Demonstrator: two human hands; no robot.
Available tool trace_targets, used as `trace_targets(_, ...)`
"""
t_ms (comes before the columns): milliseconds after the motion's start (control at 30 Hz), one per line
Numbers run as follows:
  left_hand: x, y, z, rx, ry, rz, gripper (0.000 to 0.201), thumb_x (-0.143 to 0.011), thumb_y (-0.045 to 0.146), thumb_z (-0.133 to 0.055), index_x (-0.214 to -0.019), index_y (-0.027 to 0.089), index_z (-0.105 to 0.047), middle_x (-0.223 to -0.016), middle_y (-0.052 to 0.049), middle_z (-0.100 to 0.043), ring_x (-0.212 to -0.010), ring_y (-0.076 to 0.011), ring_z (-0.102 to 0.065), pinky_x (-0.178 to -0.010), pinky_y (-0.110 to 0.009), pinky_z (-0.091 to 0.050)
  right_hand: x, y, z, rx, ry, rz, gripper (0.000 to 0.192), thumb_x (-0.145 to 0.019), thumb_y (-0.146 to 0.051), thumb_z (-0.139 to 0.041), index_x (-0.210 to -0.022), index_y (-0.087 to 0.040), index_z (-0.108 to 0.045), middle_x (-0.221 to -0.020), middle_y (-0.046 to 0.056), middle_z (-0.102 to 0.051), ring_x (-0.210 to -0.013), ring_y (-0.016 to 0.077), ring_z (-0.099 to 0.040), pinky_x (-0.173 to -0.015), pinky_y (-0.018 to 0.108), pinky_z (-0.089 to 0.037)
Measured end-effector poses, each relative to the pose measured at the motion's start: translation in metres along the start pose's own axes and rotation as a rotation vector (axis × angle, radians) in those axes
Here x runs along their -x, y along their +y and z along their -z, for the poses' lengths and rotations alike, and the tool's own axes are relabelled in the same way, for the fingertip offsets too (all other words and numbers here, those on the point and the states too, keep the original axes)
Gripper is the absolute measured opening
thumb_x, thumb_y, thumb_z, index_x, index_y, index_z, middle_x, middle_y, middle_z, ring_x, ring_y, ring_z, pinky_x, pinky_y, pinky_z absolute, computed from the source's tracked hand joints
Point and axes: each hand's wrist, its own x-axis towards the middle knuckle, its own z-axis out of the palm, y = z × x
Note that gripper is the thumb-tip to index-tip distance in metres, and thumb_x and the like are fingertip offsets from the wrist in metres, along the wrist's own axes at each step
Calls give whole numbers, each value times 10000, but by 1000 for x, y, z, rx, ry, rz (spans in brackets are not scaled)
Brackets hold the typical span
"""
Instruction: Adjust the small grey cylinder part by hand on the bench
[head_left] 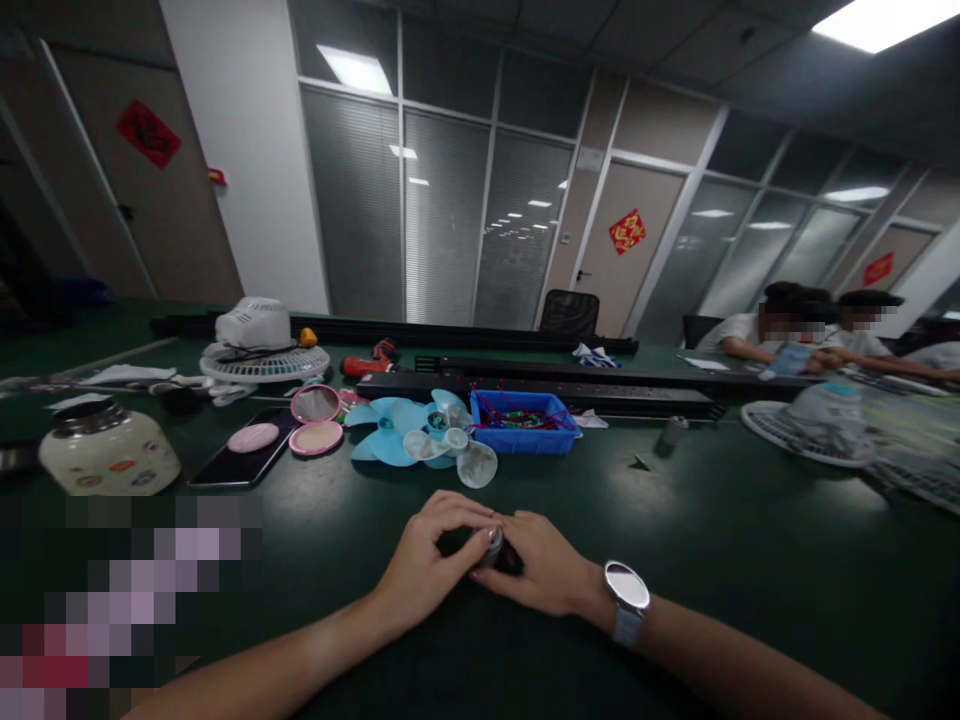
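Note:
Above the dark green tabletop, my left hand (442, 545) and my right hand (536, 560) meet around a small grey cylindrical part (491, 548). My left thumb presses against its upper end, and the left fingers arch over to touch the right hand. The right fingers curl round its other side. Most of the part is hidden, and a dark area shows between it and my right palm. Just beyond the hands lie light blue fan blades (390, 430) with clear round plastic pieces (477, 465). A blue basket (525, 440) of wires and small boards stands behind them.
A cream pot (109, 450), a black tablet-like slab (240, 465) and an open pink compact (316, 438) lie left. Behind are a red power drill (367, 363) and a white fan housing (255, 325). Another fan housing (825, 425) and co-workers (795, 330) are right.

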Motion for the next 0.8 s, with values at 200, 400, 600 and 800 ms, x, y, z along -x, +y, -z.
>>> trace_targets(200, 2, 2, -1, -21, 32, -6, 141, -872, 207, -631, -929, 223, -759, -970, -69, -719, -979, -232, -627, -879, -387, -502, 0, 0, -2, 26, 3, -20, 340, -897, -490, -548, -988, -163, -574, -895, 35, -657, -763, 175, -584, -715, 303, -398)
trace_targets(400, 1, 3, -2, -8, 42, -2, 133, -859, 197, -632, -901, 212, -757, -950, -75, -717, -952, -233, -638, -859, -377, -509, 1, -1, -3, 11, 23, -31, 278, -884, -451, -564, -947, -180, -563, -868, 22, -653, -755, 169, -578, -708, 291, -393)
trace_targets(600, 0, 2, -6, -4, 62, -26, 118, -856, 203, -627, -862, 208, -745, -929, -71, -724, -944, -224, -643, -857, -345, -505, -2, 6, -14, 45, 72, -26, 252, -851, -414, -612, -951, -185, -581, -864, 21, -671, -770, 179, -605, -711, 286, -420)
trace_targets(800, -6, -24, -8, -91, 26, -161, 113, -846, 247, -632, -804, 202, -727, -906, -83, -741, -892, -227, -674, -819, -330, -525, -23, -6, 3, 174, -52, 25, 174, -949, -316, -549, -1014, -179, -635, -996, 50, -684, -861, 198, -656, -739, 302, -528)
